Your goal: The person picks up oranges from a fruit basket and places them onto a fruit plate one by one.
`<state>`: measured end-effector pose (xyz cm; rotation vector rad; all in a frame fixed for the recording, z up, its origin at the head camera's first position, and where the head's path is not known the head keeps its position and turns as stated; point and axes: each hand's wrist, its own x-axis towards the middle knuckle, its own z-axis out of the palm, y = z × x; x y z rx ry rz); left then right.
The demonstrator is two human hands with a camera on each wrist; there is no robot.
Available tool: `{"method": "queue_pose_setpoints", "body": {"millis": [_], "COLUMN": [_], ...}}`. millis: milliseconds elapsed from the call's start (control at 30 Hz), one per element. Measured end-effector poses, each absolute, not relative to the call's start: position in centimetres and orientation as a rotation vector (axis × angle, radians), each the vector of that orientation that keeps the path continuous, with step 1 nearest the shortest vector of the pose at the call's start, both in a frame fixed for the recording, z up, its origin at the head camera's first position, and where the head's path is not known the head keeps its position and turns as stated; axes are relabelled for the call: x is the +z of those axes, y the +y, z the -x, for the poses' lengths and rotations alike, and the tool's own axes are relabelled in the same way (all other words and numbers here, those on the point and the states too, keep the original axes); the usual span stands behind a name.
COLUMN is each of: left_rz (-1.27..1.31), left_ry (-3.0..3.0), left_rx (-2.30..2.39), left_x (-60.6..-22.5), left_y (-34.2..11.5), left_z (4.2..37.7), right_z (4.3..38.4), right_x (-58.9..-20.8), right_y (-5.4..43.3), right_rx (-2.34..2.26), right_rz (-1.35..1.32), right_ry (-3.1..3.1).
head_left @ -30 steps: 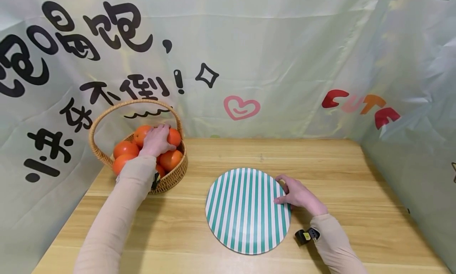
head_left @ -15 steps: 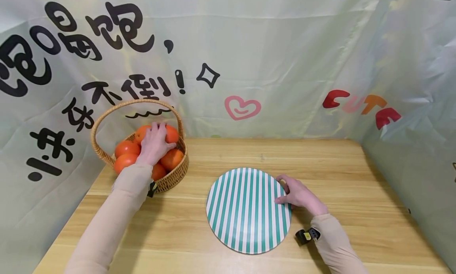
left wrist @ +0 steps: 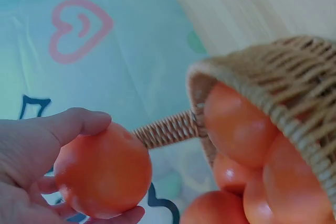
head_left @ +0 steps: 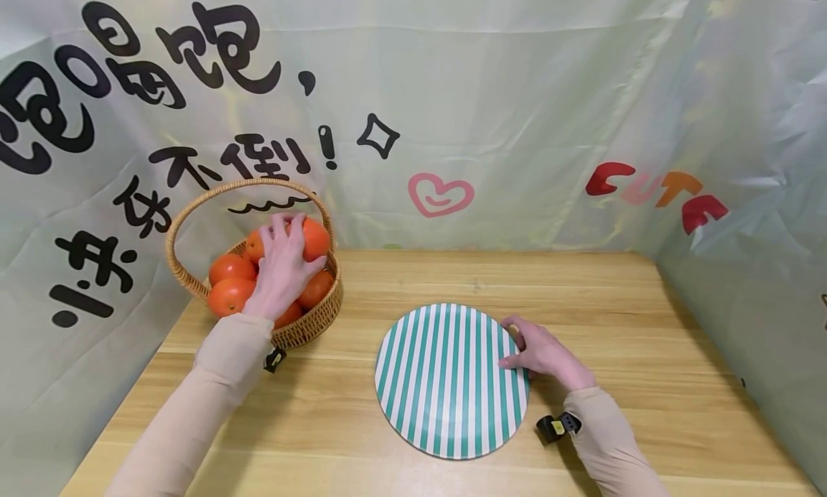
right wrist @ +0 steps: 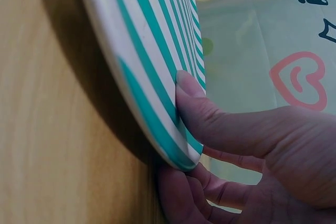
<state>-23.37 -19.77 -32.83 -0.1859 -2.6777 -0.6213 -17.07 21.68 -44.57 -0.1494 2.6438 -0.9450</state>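
Observation:
My left hand [head_left: 282, 271] holds an orange [left wrist: 105, 174] above the basket's contents; in the left wrist view the thumb lies on top and the fingertips curl beneath it. That same orange [head_left: 315, 240] shows past my fingers in the head view. Several more oranges [head_left: 231, 296] fill the woven basket [head_left: 316, 324], some hidden behind the hand. At centre, a round plate [head_left: 452, 382] with green and white stripes rests on the table. My right hand [head_left: 543, 350] pinches its right rim, the thumb on the upper face and the fingers under the edge.
The basket's tall arched handle [head_left: 171, 245] rises over the fruit and my left hand. The wooden table [head_left: 568, 289] meets a printed cloth backdrop [head_left: 530, 123] at the back and sides. A small black camera [head_left: 550, 429] hangs at my right wrist.
My left hand has risen slightly out of the basket, and the orange in it has come up with it. My right hand stays at the plate's rim.

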Motion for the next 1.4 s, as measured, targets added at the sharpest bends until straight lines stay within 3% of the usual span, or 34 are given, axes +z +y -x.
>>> {"method": "queue_pose_setpoints", "body": {"millis": [667, 1400], "left_rz": [0.492, 0.843], "left_ry": [-2.613, -2.679], "left_rx": [-0.491, -0.836], "left_x": [-34.3, -40.7], "left_y": [-14.2, -9.6], "left_z": [19.7, 18.9], "right_z": [17.0, 16.9], "right_x": [-44.5, -44.5], "right_y": [21.6, 21.7], "right_rx": [-0.936, -0.94], "right_rz": [0.153, 0.172], "right_ry": [2.652, 2.662]}}
